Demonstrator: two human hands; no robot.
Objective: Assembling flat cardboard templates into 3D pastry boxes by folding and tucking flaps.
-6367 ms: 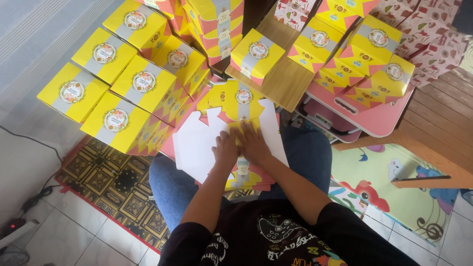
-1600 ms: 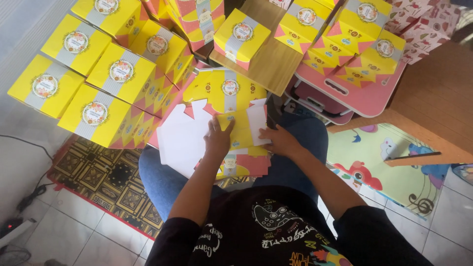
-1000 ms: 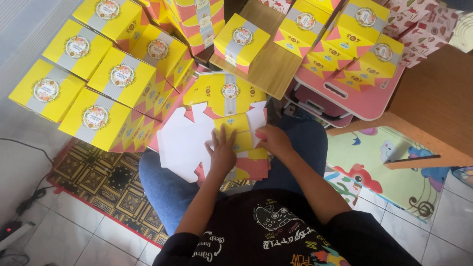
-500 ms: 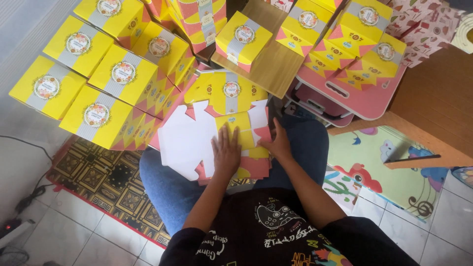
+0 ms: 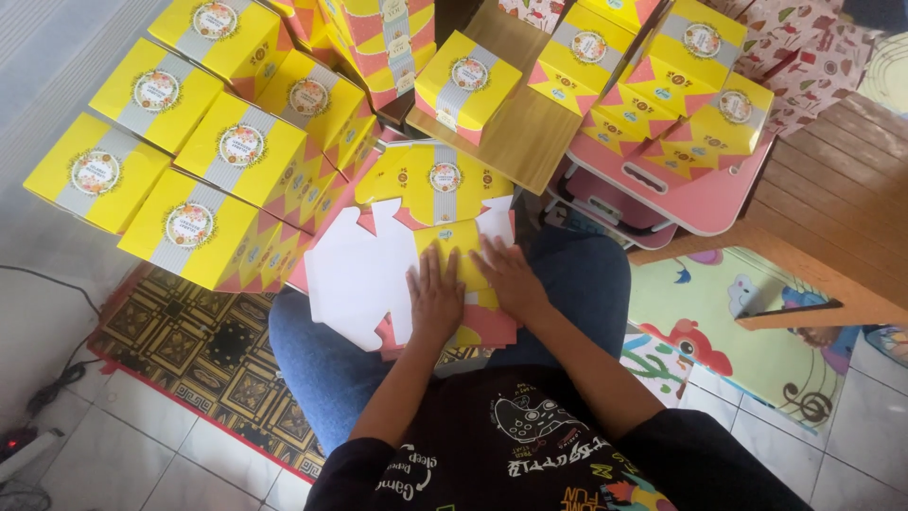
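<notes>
A flat, unfolded yellow and pink cardboard box blank (image 5: 437, 189) lies across my lap, its white inner flaps spread to the left. My left hand (image 5: 435, 298) presses flat on a folded yellow panel of it, fingers together and extended. My right hand (image 5: 509, 276) lies flat beside it on the same blank, fingers pointing up-left. Neither hand grips anything; both press down. My legs in blue jeans (image 5: 322, 355) are under the blank.
Several assembled yellow boxes (image 5: 213, 142) are stacked at the left and top. More yellow boxes (image 5: 695, 95) sit on a small pink table (image 5: 695, 194) at the right. A wooden board (image 5: 525, 142) holds one box. A patterned rug (image 5: 180, 345) and colourful play mat (image 5: 757, 350) cover the floor.
Both hands have slid down and closer together on the folded yellow panel, now pressing flat side by side. The blank has stayed on my lap.
</notes>
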